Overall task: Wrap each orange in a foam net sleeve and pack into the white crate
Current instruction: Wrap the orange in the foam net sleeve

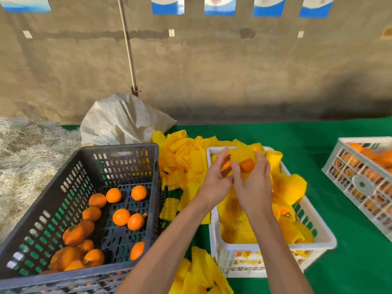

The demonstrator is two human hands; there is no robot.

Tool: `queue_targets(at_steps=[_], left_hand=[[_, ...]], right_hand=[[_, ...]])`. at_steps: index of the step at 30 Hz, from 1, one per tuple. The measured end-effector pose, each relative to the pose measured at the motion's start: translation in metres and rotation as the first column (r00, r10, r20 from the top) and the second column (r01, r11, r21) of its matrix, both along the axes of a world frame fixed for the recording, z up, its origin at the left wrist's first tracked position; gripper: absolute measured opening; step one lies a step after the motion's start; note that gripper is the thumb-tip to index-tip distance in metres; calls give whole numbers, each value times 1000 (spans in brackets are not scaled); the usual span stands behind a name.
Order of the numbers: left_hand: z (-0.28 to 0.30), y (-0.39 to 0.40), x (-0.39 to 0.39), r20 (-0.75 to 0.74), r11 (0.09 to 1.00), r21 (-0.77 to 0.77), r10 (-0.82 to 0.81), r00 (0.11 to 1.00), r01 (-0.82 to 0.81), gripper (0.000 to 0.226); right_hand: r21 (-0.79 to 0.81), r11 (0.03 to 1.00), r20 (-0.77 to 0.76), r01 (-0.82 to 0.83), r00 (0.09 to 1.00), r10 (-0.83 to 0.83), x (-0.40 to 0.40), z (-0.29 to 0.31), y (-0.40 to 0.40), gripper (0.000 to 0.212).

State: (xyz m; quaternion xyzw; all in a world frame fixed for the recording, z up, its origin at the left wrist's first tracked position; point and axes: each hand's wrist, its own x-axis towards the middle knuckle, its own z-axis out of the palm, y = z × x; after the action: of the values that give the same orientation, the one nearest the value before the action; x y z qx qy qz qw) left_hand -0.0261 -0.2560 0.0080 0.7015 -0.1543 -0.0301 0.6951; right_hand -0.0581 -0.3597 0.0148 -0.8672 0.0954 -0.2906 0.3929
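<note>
Orange (247, 165): round, bright, partly covered by yellow foam sleeve (241, 154); held above far end of white crate (273, 247). Sleeve is stretched over the top, lower part of fruit exposed. Crate: slotted plastic, on green surface, holds several sleeved oranges (292, 190). Loose oranges (121, 217) lie unwrapped in dark crate (63, 183) at left. Spare sleeves (182, 153) piled between crates and in front of white crate.
</note>
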Motion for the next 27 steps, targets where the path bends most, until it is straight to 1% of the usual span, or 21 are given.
queue_targets(at_steps=[2,3,6,7,9,11,12,13,15,16,17,18,19,20,22,23,24,25,27], left_hand=[[3,-14,11,-12,997,22,-71,997,72,72],[4,-20,17,-2,994,75,-82,997,82,71],[4,-28,35,45,946,322,-59,997,41,63],[3,-26,40,67,928,372,-45,997,17,58],[0,-13,45,92,915,401,15,996,-51,47],[-4,10,46,166,903,398,106,980,-165,34],[-9,25,46,212,879,411,165,963,-241,29],[-14,42,45,271,831,440,238,933,-340,25],[-26,86,41,390,660,504,403,828,-558,24],[-34,110,39,427,573,512,476,769,-639,26],[-42,135,37,419,503,532,542,728,-681,27],[-51,160,38,377,454,569,597,708,-686,28],[-60,183,38,279,442,630,638,718,-638,29],[-71,202,40,159,452,705,651,742,-547,32],[-91,228,40,-86,484,839,566,820,-247,42],[-102,236,41,-178,477,873,501,847,-99,48],[-114,240,44,-249,440,897,440,863,34,55],[-123,243,48,-312,383,911,403,860,151,63],[-143,246,57,-404,296,904,363,840,307,78]], right_hand=[[-61,998,-14,11,1000,-11,11,-1,-17,63],[-104,995,-41,1,999,-6,16,-4,-25,58],[-221,975,-135,-14,991,-17,25,-13,-40,44],[-247,969,-141,-21,990,-14,27,-14,-40,40],[-257,965,-90,-59,995,37,29,-15,-33,32],[-273,953,-11,-128,991,130,30,-17,-14,24],[-286,943,6,-169,984,178,31,-19,-2,22],[-295,932,-10,-210,976,217,33,-21,12,22],[-291,916,-104,-275,961,256,36,-31,41,26],[-277,913,-152,-299,952,266,38,-39,55,29],[-268,908,-213,-322,939,270,40,-47,69,31],[-275,900,-271,-338,926,265,43,-57,81,32],[-279,893,-324,-353,910,259,45,-67,93,32],[-281,888,-365,-365,896,253,46,-77,104,33],[-240,880,-450,-409,850,272,49,-101,125,36],[-214,875,-492,-434,822,288,51,-114,134,39],[-189,868,-535,-460,789,301,53,-129,142,42],[-188,853,-586,-487,752,301,57,-143,148,44],[-178,836,-644,-520,704,300,70,-173,155,43]])
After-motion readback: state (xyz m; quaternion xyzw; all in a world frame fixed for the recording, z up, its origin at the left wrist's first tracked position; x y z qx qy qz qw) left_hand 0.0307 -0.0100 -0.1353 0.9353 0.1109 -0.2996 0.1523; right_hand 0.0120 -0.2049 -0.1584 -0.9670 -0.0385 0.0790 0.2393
